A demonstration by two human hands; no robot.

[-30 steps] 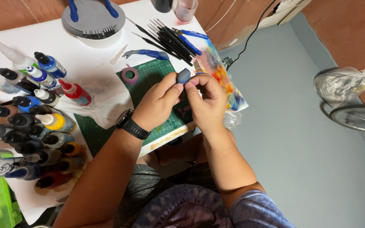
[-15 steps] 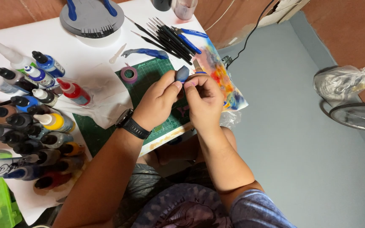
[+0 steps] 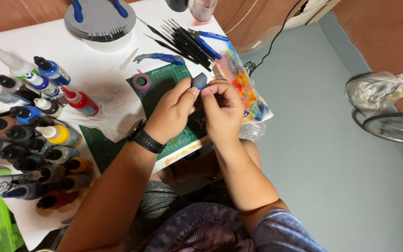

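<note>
Over green cutting mat [image 3: 164,88], both hands [image 3: 197,109] raised, fingertips together, pinching small grey-blue piece [image 3: 199,80].

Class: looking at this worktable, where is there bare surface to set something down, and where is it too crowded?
Bare white tabletop lies between the grey round stand, the paint bottles and the roll of tape. The bottles crowd the left edge; brushes and tools fill the top right. On the green cutting mat, the left hand and right hand hold a small blue-grey piece.
</note>
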